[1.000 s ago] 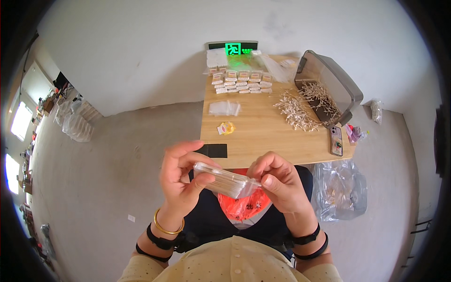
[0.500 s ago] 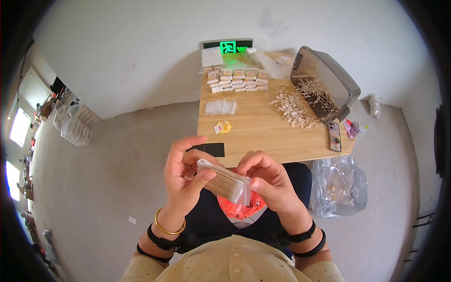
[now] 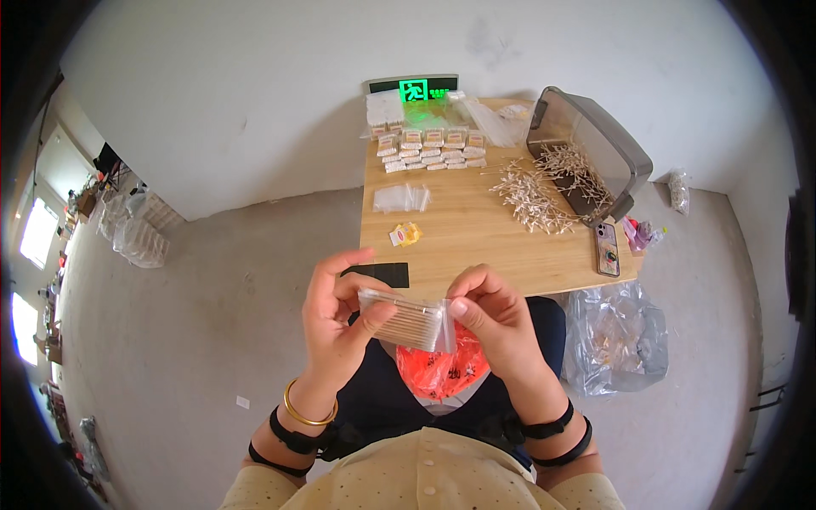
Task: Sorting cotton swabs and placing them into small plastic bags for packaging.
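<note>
Swab bag (image 3: 406, 325) held crosswise

I see its long axis running left to right, dipping slightly rightward, its loose plastic end (image 3: 446, 333) pointing right. It is held short of the near edge of the tabletop (image 3: 476, 246), partly covering the red bag (image 3: 442, 371) in my view. Bare wood stretches from the black mat (image 3: 389, 274) to the phone (image 3: 607, 249). My left grip (image 3: 334, 319) clasps the swab bag, thumb in front; my right grip (image 3: 500, 330) pinches the plastic end.

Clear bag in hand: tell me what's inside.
A row of cotton swabs shows through the clear bag. The left hand covers part of its left end; anything beneath the front layer is hidden.
</note>
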Demonstrator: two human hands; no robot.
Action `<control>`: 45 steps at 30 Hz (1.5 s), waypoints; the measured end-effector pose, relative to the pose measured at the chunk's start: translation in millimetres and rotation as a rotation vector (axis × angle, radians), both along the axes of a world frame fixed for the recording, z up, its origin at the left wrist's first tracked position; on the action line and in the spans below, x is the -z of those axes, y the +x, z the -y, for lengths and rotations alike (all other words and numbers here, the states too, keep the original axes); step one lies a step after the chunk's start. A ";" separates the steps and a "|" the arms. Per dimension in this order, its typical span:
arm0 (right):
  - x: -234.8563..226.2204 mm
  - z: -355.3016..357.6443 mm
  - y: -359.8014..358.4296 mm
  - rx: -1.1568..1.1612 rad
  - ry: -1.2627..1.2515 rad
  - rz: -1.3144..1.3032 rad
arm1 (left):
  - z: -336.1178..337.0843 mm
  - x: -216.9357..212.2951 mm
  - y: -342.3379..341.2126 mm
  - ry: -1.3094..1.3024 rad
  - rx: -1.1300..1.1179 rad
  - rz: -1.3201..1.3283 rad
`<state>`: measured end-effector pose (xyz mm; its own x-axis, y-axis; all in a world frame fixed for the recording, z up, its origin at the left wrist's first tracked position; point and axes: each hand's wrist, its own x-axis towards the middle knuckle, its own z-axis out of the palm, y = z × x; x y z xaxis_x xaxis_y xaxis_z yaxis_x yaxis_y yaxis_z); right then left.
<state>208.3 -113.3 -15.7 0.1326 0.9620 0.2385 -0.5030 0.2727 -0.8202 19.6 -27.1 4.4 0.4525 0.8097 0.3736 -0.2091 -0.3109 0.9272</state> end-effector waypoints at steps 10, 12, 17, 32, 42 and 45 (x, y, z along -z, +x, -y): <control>-8.1 -6.2 4.1 0.129 -0.047 0.283 | -9.0 8.6 -3.1 -0.180 -0.018 0.066; -6.8 -6.8 0.7 0.119 -0.071 0.189 | -9.7 9.5 -3.4 -0.181 -0.059 0.093; -6.8 -8.8 -4.2 0.178 -0.061 0.429 | -8.5 12.9 1.5 -0.107 -0.117 0.122; -30.8 -11.5 -5.2 0.309 0.078 0.768 | -5.2 -12.3 -5.5 0.144 0.100 -0.237; -18.2 -8.8 -6.1 0.362 0.025 0.670 | -4.2 0.1 -7.6 -0.083 0.045 -0.075; -19.8 -8.9 -6.0 0.362 -0.008 0.683 | -3.0 -1.8 -5.8 -0.084 0.060 -0.042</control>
